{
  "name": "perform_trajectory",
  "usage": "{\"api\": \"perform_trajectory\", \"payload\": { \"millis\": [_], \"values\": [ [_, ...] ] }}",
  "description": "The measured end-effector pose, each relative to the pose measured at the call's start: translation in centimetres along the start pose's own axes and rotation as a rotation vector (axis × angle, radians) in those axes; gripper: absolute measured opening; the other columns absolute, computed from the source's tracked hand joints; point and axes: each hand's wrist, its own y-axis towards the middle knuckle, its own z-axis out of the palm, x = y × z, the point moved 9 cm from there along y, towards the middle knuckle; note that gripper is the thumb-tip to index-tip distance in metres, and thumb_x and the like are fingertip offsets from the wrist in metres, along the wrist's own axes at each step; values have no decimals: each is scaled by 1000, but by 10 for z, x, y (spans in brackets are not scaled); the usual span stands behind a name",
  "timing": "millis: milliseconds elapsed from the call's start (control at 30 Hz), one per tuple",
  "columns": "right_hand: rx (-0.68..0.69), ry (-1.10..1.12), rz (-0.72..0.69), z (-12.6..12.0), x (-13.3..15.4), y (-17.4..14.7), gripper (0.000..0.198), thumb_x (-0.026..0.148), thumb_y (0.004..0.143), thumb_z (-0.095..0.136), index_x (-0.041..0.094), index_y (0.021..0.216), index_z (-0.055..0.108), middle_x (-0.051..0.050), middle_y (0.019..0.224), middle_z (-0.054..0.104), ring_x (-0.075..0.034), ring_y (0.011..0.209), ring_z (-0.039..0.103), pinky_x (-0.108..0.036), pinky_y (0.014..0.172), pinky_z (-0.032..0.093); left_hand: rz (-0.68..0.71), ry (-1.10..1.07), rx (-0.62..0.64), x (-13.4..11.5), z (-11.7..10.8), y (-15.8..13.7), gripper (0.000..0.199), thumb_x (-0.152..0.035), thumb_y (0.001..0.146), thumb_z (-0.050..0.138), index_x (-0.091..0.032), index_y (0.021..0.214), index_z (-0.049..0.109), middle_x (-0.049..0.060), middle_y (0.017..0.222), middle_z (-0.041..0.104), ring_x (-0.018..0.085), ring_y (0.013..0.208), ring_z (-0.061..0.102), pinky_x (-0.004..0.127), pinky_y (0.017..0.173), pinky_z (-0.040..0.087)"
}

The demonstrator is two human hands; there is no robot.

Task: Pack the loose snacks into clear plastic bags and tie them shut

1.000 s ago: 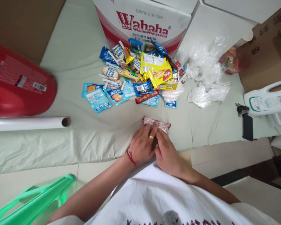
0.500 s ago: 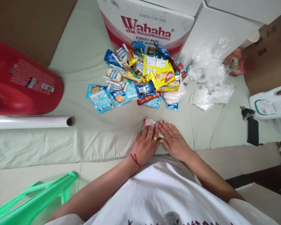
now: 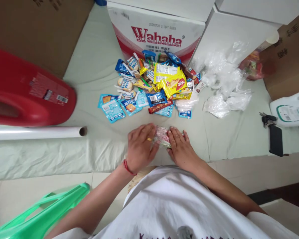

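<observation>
A small packet point(image 3: 162, 135) in clear, wrinkled plastic with red and some green print lies on the pale cloth close to my body. My right hand point(image 3: 180, 146) rests flat over the packet's right part, fingers stretched forward. At its left end is my left hand point(image 3: 141, 144), palm down, with the thumb and fingertips by the loose plastic edge. Neither hand is wrapped round the packet. Beyond the hands sits a pile of wrapped snacks, among them a yellow wafer packet point(image 3: 173, 83), light-blue biscuit packets point(image 3: 113, 109) and a dark red bar point(image 3: 160, 107).
A white-and-red Wahaha carton point(image 3: 159, 23) stands behind the pile, with crumpled clear plastic bags point(image 3: 223, 86) to its right. On the left are a red jug point(image 3: 35, 96) and a white roll point(image 3: 37, 132). Keys and a black case point(image 3: 275, 139) lie right. A green stool point(image 3: 49, 212) stands below.
My left hand has slid left from on top of the packet to its left end, uncovering more of it. The right hand stays on the packet. The view has shifted slightly.
</observation>
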Motion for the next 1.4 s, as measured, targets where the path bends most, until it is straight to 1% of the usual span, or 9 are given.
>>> {"api": "perform_trajectory", "payload": {
  "millis": [133, 267, 500, 667, 800, 900, 1000, 1167, 1400],
  "values": [
    [48, -4, 27, -2, 0, 5, 70, 23, 100, 51, 1, 163, 32, -26, 170, 27, -38, 159, 26, -67, 128, 16, 230, 58, 186, -20, 50, 2, 65, -45, 99, 54, -6, 151, 51, 25, 156, 52, 40, 151, 41, 63, 127, 24],
    [67, -1, 7, -11, -6, -1, 77, 27, 97, 56, 2, 165, 29, -24, 173, 19, -38, 160, 22, -67, 127, 19, 295, 122, 227, -27, 60, 3, 72, -54, 99, 52, -2, 150, 51, 30, 153, 52, 43, 151, 41, 72, 128, 7],
    [62, 8, -36, -4, -13, -28, 82, 35, 102, 54, 8, 170, 15, -20, 174, 19, -34, 163, 15, -66, 129, 13, 399, 112, 316, -30, 61, 5, 86, -52, 91, 64, 3, 154, 44, 35, 159, 41, 47, 154, 32, 61, 127, 25],
    [74, 160, -5, 0, -18, -21, 87, 36, 99, 59, 11, 170, 16, -19, 175, 16, -34, 164, 11, -66, 130, 10, 521, 128, 329, -34, 72, 5, 69, -50, 100, 57, -21, 160, 42, 23, 162, 44, 43, 151, 38, 68, 123, 24],
    [-34, 448, -24, -23, -39, -22, 79, 42, 97, 63, 16, 165, 32, -19, 173, 24, -33, 163, 18, -60, 129, 22, 530, 158, 360, -28, 76, 19, 52, -38, 104, 53, -14, 150, 52, 22, 149, 59, 36, 139, 52, 58, 118, 35],
    [-259, 716, 92, -50, -75, -38, 56, 43, 100, 61, 24, 153, 52, -15, 166, 41, -29, 154, 40, -52, 125, 36, 408, 41, 393, -17, 69, 38, 45, -39, 105, 50, -11, 139, 60, 23, 133, 67, 35, 123, 62, 53, 106, 46],
    [-390, 1046, 322, -52, -105, -56, 41, 49, 101, 61, 28, 136, 65, -11, 145, 64, -26, 129, 64, -47, 114, 49, 76, -375, 316, -4, 52, 59, 50, -50, 107, 39, -13, 132, 61, 19, 117, 72, 31, 107, 68, 46, 94, 52],
    [-361, 1619, 388, -23, -79, -43, 57, 65, 86, 76, 26, 127, 70, -10, 135, 71, -28, 124, 66, -45, 106, 54, -424, -1224, 367, -31, 79, 54, 59, -66, 105, 28, -19, 105, 64, 10, 95, 73, 22, 76, 67, 37, 73, 56],
    [-454, 2045, 682, 13, -70, -25, 48, 45, 65, 97, 22, 101, 75, -4, 93, 81, -27, 89, 77, -39, 83, 62, -458, -846, 295, -54, 100, 43, 60, -64, 105, 29, -21, 80, 63, 8, 81, 71, 23, 77, 65, 37, 74, 50]
  ]
}}
